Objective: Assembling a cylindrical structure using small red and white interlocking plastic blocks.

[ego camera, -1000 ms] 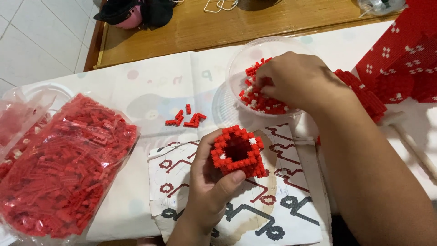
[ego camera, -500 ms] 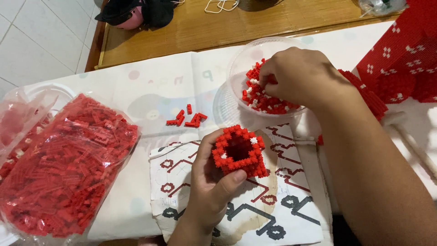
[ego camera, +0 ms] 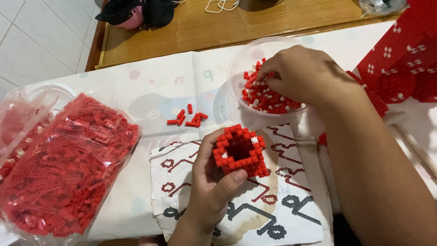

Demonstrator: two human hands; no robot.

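Observation:
My left hand (ego camera: 209, 187) grips a hollow, ring-shaped build of small red bricks (ego camera: 240, 150) above a printed pattern sheet (ego camera: 273, 205). My right hand (ego camera: 305, 75) reaches into a clear plastic bowl (ego camera: 241, 61) and its fingers dig among the loose red and white bricks (ego camera: 266, 98) in it. Whether the fingers pinch a brick is hidden. A few loose red bricks (ego camera: 187, 118) lie on the paper to the left of the bowl.
A large clear bag of red bricks (ego camera: 68, 164) lies at the left, with another bag (ego camera: 18, 123) behind it. A big red brick model with white dots (ego camera: 400, 59) stands at the right. A wooden board (ego camera: 218, 23) runs along the back.
My right hand has shifted slightly within the bowl, stirring the bricks. The left hand still holds the red build in the same spot.

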